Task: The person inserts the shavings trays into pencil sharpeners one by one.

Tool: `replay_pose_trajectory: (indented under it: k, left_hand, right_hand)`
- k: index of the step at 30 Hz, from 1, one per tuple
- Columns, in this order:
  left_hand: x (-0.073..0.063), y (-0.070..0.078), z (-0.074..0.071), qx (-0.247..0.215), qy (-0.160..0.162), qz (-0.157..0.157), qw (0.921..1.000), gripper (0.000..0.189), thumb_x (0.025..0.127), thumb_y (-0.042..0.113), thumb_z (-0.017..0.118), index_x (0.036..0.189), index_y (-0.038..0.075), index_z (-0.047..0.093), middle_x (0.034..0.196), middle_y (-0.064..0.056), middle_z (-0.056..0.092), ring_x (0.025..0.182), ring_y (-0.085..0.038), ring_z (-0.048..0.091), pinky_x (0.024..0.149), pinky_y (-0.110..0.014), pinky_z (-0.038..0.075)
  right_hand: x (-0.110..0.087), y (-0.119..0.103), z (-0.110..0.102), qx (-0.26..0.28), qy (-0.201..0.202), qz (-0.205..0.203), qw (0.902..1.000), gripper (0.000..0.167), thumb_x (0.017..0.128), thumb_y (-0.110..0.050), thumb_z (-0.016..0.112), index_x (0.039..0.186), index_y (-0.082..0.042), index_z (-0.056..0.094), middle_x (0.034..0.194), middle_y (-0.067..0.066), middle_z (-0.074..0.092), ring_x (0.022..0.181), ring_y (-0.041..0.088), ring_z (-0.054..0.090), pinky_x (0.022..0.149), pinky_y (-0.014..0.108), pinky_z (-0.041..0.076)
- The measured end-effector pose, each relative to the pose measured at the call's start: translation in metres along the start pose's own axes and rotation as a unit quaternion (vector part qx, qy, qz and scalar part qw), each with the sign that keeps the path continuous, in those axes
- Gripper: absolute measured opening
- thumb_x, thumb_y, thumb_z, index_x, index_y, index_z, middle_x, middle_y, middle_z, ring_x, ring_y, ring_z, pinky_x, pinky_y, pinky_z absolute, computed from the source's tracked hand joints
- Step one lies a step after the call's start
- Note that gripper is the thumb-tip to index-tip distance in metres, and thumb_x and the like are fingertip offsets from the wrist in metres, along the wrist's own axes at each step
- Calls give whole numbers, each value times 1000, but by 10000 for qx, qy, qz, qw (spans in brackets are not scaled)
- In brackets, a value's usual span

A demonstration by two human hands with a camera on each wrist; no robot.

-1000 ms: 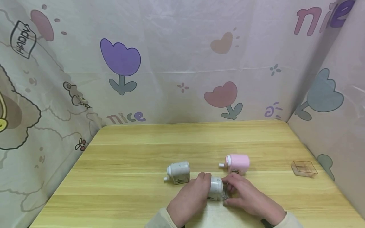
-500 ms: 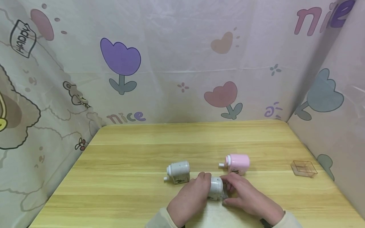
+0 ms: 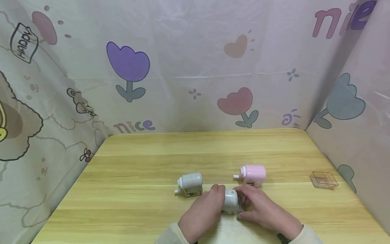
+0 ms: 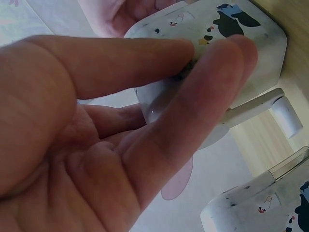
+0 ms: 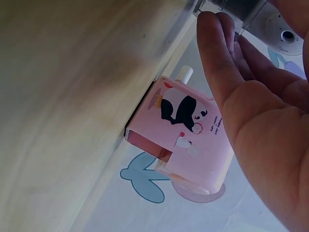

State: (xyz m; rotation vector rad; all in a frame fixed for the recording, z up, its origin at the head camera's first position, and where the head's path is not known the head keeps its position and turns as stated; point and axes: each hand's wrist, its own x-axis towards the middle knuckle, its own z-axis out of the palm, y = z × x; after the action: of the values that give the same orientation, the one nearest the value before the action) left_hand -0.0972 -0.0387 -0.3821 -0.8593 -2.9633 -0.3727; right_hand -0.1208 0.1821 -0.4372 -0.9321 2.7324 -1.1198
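A greyish-white crank pencil sharpener (image 3: 230,200) stands on the table between my hands. My left hand (image 3: 203,210) grips its crank side, thumb and fingers closing on the body in the left wrist view. Panda pictures and the white crank handle (image 4: 287,116) show there. At the sharpener's right end, my right hand (image 3: 263,207) pinches a clear plastic drawer (image 3: 239,207) between thumb and fingers. That drawer is at the sharpener's base; how far it sits inside is hidden. The pencil hole (image 5: 287,36) shows in the right wrist view.
A second greyish-white sharpener (image 3: 191,184) stands to the left. Behind my right hand is a pink sharpener (image 3: 255,174), its drawer slot (image 5: 148,145) open. One clear brownish drawer (image 3: 324,180) lies near the table's right edge. Printed cloth walls (image 3: 182,61) surround the table.
Both hands hold nearly the same place and grip. The head view has shifted very slightly; nothing on the table has visibly moved.
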Motion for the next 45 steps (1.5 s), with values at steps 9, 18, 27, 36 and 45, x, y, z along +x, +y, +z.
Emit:
replay_pose_trajectory:
  k: [9,18,27,36,45]
  left_hand:
    - [0,0,0,53,40,23,10000,29,82,-10,74,104,0,57,85,-6,56,61,-11,56,49,-20,46]
    - [0,0,2,192,189,152,9995,28,81,-11,74,100,1,56,81,-5,54,59,-10,55,47,-19,44]
    - [1,0,2,204,184,157,9995,26,83,-11,72,101,1,57,81,-4,54,59,-11,56,47,-21,45]
    - [0,1,2,151,187,180,9995,27,82,-11,72,101,1,56,81,-4,53,58,-9,54,48,-19,44]
    - [-1,2,2,145,195,142,9996,26,82,-11,71,100,1,56,81,-4,52,58,-9,55,48,-19,44]
  right_hand:
    - [2,0,1,92,11,12,10000,68,75,-18,92,132,-1,59,108,-8,61,93,7,56,79,29,54]
    - [2,-3,2,-16,72,29,10000,69,73,-14,92,132,-2,60,109,-9,61,95,8,56,83,30,54]
    - [3,-5,4,23,88,13,10000,68,73,-12,92,133,-6,59,115,-6,61,96,9,56,83,31,54]
    - [3,-6,6,68,150,-123,9998,69,72,-11,92,132,-8,59,117,-7,61,98,10,56,84,31,53]
    - [5,-7,7,-28,194,-189,9996,68,71,-9,92,129,-10,59,119,-6,62,100,9,57,85,32,54]
